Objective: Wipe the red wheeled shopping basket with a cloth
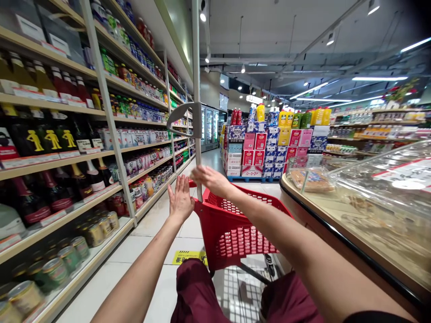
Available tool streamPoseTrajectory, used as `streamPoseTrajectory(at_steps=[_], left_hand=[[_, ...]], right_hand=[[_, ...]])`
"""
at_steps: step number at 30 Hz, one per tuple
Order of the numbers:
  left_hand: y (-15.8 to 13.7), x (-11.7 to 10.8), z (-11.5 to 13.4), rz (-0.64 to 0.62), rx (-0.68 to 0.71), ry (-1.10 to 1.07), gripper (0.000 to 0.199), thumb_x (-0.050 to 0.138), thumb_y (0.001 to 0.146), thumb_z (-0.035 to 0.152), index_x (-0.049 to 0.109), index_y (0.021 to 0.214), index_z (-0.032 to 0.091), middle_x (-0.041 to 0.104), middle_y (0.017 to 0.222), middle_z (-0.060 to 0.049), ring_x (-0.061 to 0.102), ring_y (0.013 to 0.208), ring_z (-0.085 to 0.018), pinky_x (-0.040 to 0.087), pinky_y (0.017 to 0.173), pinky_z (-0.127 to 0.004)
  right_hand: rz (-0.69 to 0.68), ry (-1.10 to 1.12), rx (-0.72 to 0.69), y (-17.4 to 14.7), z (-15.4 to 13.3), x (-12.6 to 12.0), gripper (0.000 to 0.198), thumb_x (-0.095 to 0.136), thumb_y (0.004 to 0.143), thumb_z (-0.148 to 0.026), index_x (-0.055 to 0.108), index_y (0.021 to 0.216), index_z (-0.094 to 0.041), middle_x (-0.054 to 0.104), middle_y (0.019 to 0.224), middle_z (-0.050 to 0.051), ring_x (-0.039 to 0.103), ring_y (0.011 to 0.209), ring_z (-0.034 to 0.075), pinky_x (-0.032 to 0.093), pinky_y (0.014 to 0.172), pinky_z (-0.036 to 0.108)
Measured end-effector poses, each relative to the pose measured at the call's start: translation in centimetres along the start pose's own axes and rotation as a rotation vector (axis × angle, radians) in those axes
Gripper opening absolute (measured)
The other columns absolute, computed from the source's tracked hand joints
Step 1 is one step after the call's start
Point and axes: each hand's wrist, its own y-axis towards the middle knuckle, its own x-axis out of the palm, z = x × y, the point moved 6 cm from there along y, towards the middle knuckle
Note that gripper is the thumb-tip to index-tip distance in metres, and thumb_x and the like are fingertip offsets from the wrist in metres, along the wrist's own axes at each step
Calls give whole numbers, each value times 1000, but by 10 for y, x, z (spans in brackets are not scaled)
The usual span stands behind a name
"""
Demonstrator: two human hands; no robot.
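Observation:
A red plastic shopping basket (235, 224) with wheels stands in front of my legs, its grey pull handle (198, 121) raised on a metal pole (198, 157). My left hand (181, 199) is by the basket's left corner, palm forward, its fingers stretched out and holding nothing. Across the foot of the pole reaches my right hand (213, 181), fingers extended and blurred at the tips. Whether it touches the pole I cannot tell. The basket's perforated sides show, but my right forearm hides part of its rim.
Shelves (67, 157) of bottles and cans line the left. On the right runs a display counter (336, 215) with clear covers and a black bumper edge. Stacked drink boxes (262, 150) stand ahead. A yellow floor sticker (188, 257) lies on the white tiles.

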Motion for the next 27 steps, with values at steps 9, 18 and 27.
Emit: streamPoseTrajectory(at_steps=[9, 18, 27], left_hand=[[-15, 13, 5, 36, 31, 25, 72, 39, 72, 17, 9, 137, 11, 18, 145, -12, 10, 134, -22, 3, 108, -51], [-70, 74, 52, -139, 224, 86, 68, 38, 68, 12, 24, 134, 9, 24, 142, -11, 14, 133, -23, 6, 108, -51], [-75, 92, 96, -220, 239, 89, 63, 36, 68, 12, 33, 131, 7, 26, 141, -12, 16, 133, -23, 5, 108, -50]], right_hand=[[75, 88, 194, -30, -15, 26, 46, 35, 84, -6, 44, 126, -21, 38, 137, 0, 18, 132, 14, 26, 108, 34], [182, 93, 802, -197, -25, 82, 41, 36, 82, -6, 53, 118, -17, 51, 125, 10, 37, 123, 19, 35, 101, 42], [178, 79, 741, -193, -28, 83, 41, 36, 85, -8, 50, 122, -20, 49, 127, 7, 31, 127, 17, 35, 101, 40]])
